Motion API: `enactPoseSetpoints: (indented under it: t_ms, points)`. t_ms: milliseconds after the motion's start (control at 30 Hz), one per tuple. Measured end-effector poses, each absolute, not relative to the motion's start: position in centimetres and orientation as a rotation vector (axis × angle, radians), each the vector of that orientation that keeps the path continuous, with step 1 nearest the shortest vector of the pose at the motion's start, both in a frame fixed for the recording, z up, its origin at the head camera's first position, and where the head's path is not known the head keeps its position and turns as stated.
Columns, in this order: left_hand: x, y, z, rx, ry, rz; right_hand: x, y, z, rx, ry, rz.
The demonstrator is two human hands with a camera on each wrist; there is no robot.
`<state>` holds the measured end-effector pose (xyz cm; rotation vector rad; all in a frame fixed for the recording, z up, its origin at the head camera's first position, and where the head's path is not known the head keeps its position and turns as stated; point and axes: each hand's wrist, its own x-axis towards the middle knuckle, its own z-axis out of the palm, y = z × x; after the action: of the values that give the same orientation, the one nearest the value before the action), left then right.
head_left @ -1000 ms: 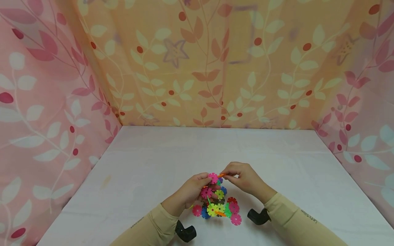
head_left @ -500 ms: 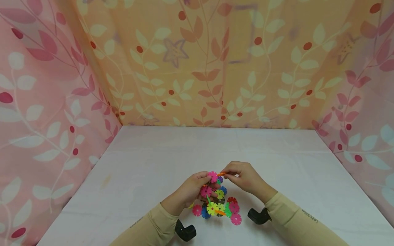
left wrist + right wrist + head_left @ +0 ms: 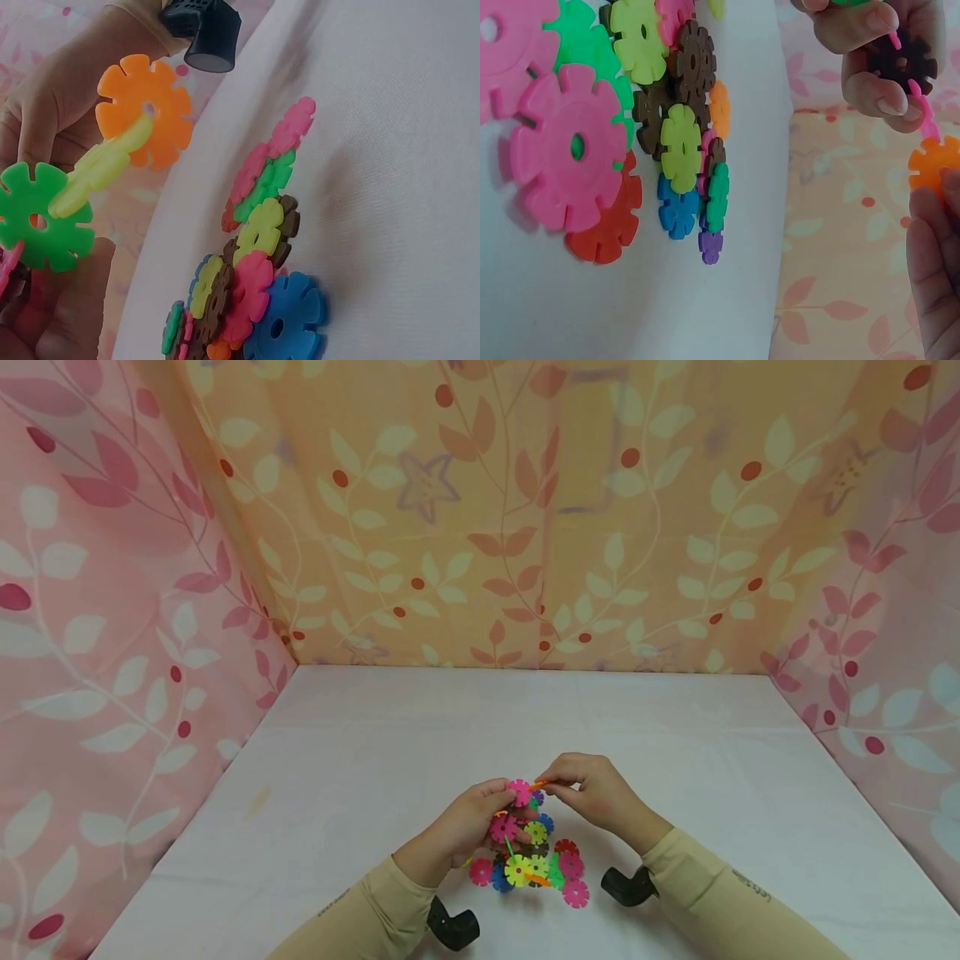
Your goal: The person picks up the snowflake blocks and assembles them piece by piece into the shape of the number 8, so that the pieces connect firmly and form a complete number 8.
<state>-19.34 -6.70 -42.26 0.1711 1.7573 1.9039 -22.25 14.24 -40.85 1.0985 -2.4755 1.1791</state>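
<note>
My left hand holds several joined flower-shaped plastic discs, with a pink disc at the thumb. Between the thumb and fingers of my right hand an orange disc is pinched, seen edge-on against the pink one. The right wrist view shows this orange disc meeting the pink disc's edge, which slots into a brown disc. In the left wrist view, a green disc, a yellow disc and another orange disc are linked together. How firmly the pinched disc is slotted, I cannot tell.
Below the hands, loose discs lie in a pile on the white table, among them a yellow disc and a pink disc. Black wrist cameras hang under both forearms. Patterned cloth walls the back and sides.
</note>
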Motion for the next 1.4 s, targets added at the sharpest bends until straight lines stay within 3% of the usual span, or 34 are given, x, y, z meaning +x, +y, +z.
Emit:
enactPoseSetpoints:
  t_ms: [533,1000,1400]
  points:
    - [-19.23,-6.64,-42.23,0.166,1.756,1.917,-22.03,13.75,-41.19,1.118,-2.395,1.018]
    - [-19.66,-7.24,-41.65,0.206,1.845,1.891,-22.52,14.38,-40.97,0.977,-2.397,1.100]
    - [-19.64,-6.76,-41.63,0.181,1.854,1.881,-22.58,13.94,-41.36,1.112,-2.349,1.149]
